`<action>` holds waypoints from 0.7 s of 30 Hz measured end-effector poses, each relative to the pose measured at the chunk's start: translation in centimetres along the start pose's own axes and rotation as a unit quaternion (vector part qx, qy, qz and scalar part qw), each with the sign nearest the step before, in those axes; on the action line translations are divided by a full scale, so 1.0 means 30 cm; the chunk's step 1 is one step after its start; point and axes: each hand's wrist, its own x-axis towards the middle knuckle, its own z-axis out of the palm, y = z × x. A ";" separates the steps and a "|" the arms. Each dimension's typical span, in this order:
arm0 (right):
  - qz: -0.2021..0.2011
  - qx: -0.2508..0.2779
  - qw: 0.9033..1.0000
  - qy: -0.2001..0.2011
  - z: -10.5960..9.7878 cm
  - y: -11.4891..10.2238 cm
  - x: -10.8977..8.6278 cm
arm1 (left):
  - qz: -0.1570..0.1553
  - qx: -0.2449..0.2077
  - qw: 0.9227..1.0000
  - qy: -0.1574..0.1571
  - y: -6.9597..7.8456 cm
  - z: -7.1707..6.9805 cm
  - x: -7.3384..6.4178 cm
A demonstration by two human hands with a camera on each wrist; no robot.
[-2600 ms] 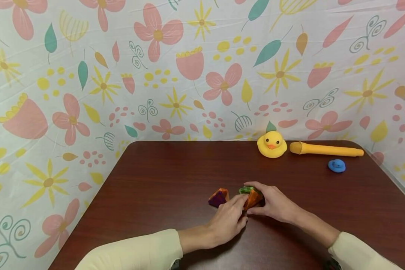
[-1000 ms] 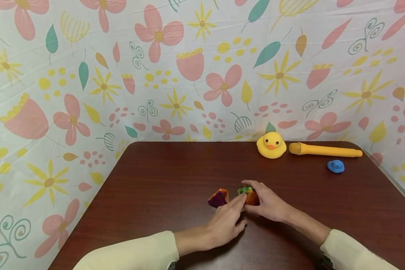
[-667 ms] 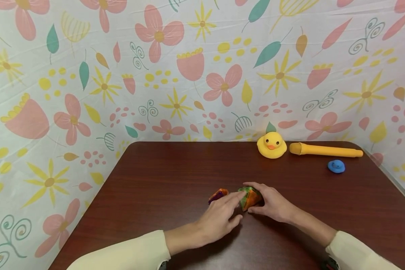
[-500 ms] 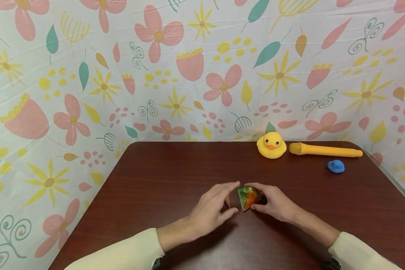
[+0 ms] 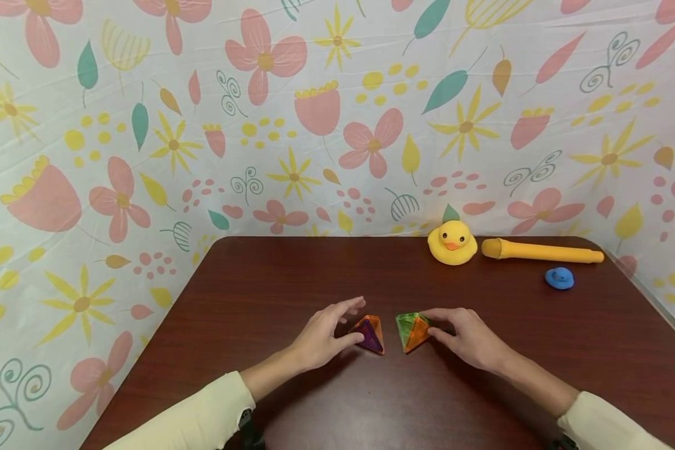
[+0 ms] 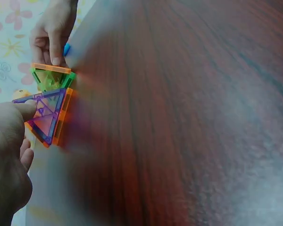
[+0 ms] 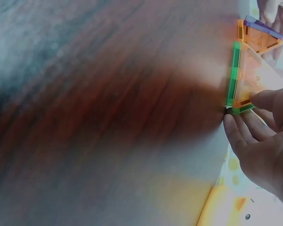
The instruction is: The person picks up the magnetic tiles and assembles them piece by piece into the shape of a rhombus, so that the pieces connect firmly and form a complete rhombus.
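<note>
Two small pyramids of translucent magnetic tiles stand on the table, a gap apart in the head view. My left hand [image 5: 320, 337] is at the purple-and-orange pyramid [image 5: 370, 334]. Its thumb lies over the purple face, while its other fingers stay extended and spread behind; whether the thumb presses is unclear. On the other side my right hand [image 5: 472, 340] pinches the green-and-orange pyramid [image 5: 413, 331] at its right side. In the right wrist view the right thumb [image 7: 269, 101] rests on the orange triangle, with the fingers beyond the green edge.
On the brown table [image 5: 292, 275], a yellow rubber duck [image 5: 452, 244] sits at the back edge. A yellow microphone-shaped stick [image 5: 545, 251] lies beside it, and a small blue duck-like toy [image 5: 559, 278] sits in front of that. Behind hangs a flowered cloth [image 5: 326, 125].
My left hand has left the green-and-orange pyramid and moved left to the purple-and-orange one, its fingers spreading. My right hand stays at the green-and-orange pyramid, whose front faces are now uncovered.
</note>
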 end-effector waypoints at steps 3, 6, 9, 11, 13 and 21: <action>0.002 -0.011 1.000 0.002 -0.006 0.001 -0.001 | -0.024 0.002 1.000 -0.007 -0.013 0.006 -0.009; 0.002 -0.012 1.000 0.004 -0.008 0.001 -0.003 | -0.042 0.008 0.999 -0.012 -0.019 0.015 -0.022; 0.001 -0.015 1.000 0.014 -0.006 0.003 -0.006 | -0.046 0.016 0.999 -0.013 -0.027 0.023 -0.030; 0.003 -0.015 1.000 0.023 -0.005 0.003 -0.009 | -0.046 0.025 0.999 -0.010 -0.032 0.027 -0.033; 0.009 -0.014 0.999 0.032 -0.004 0.002 -0.011 | -0.043 0.036 0.998 -0.004 -0.039 0.032 -0.035; 0.010 -0.004 0.998 0.054 -0.001 -0.002 -0.019 | -0.031 0.055 0.998 0.011 -0.050 0.040 -0.036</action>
